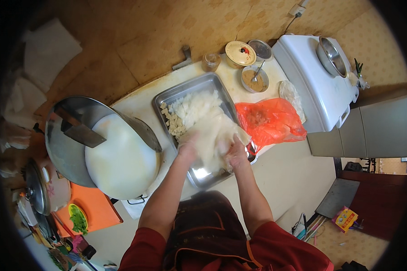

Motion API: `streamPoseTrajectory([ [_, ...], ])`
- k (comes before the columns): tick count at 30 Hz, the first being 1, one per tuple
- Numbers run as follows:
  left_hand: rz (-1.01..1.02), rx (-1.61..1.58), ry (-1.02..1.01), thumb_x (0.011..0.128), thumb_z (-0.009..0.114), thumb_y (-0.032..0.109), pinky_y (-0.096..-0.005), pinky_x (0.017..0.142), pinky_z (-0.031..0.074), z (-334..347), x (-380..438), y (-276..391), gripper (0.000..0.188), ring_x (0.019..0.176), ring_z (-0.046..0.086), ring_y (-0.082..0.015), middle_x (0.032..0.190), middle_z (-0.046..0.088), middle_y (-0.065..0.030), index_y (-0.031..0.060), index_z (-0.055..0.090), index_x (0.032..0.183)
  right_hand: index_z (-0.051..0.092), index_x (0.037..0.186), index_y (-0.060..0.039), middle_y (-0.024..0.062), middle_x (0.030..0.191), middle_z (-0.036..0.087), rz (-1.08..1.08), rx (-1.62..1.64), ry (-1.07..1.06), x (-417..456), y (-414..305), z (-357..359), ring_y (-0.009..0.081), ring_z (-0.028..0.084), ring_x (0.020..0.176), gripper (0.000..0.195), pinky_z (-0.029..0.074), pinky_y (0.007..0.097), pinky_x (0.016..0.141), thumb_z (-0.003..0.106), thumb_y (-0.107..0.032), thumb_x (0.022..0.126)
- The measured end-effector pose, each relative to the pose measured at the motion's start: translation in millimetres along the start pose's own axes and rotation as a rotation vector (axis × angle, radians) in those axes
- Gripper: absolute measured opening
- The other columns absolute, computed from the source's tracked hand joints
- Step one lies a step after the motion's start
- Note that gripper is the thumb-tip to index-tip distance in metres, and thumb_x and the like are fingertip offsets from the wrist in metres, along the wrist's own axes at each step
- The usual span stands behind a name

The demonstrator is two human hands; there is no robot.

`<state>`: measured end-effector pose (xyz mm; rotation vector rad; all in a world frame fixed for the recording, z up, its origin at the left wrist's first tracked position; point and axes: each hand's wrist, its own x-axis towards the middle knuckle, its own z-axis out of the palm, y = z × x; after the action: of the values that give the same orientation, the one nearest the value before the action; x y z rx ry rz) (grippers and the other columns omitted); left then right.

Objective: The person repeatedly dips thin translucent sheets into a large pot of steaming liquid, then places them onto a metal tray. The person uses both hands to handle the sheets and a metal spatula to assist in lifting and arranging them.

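Observation:
A rectangular stainless steel tray [207, 79] lies before me on the counter. Pale shredded food [198, 105] fills its far part, with small beige cubes [174, 123] along the left side. Over the nearer part spreads a wet-looking, off-white cloth-like sheet [215, 135]; whether it is cloth or plastic I cannot tell. My left hand [189, 149] grips its near left side, the fingers blurred and partly hidden. At the sheet's right edge, my right hand [236, 154] holds a bunched part of it.
To the left, a large metal pot [68, 142] holds white contents, with a cleaver [83, 133] across its inside. A red plastic bag [274, 120] lies right of the tray. Behind stand a spoon-filled bowl of brown paste [254, 81], a lidded yellow pot [240, 56] and a white chest freezer [305, 74].

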<state>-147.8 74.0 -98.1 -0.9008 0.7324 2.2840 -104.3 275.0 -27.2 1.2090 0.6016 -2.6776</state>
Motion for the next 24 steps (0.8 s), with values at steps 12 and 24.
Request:
streamPoseTrajectory([
  [12, 0.431, 0.437, 0.007, 0.081, 0.078, -0.001, -0.0384, 0.078, 0.059, 70.5, -62.2, 72.6, 0.029, 0.086, 0.069, -0.0255, 0.101, 0.071, -0.0145, -0.0045, 0.068, 0.108, 0.069, 0.104, 0.0021, 0.0104, 0.1, 0.073, -0.404, -1.036, -0.231, -3.4, -59.4, -25.7, 0.0195, 0.071, 0.088, 0.017, 0.06, 0.0367, 0.078, 0.068, -0.014, 0.098],
  [24, 0.647, 0.969, 0.112, 0.086, 0.078, 0.012, -0.0323, 0.078, 0.052, 69.3, -72.3, 85.6, 0.022, 0.084, 0.063, -0.0148, 0.095, 0.072, -0.0047, 0.0015, 0.074, 0.105, 0.066, 0.11, -0.0007, 0.0049, 0.097, 0.067, -0.891, -0.63, -0.083, -109.2, -121.2, 94.9, 0.0157, 0.064, 0.086, 0.02, 0.055, 0.0327, 0.079, 0.062, -0.018, 0.103],
])
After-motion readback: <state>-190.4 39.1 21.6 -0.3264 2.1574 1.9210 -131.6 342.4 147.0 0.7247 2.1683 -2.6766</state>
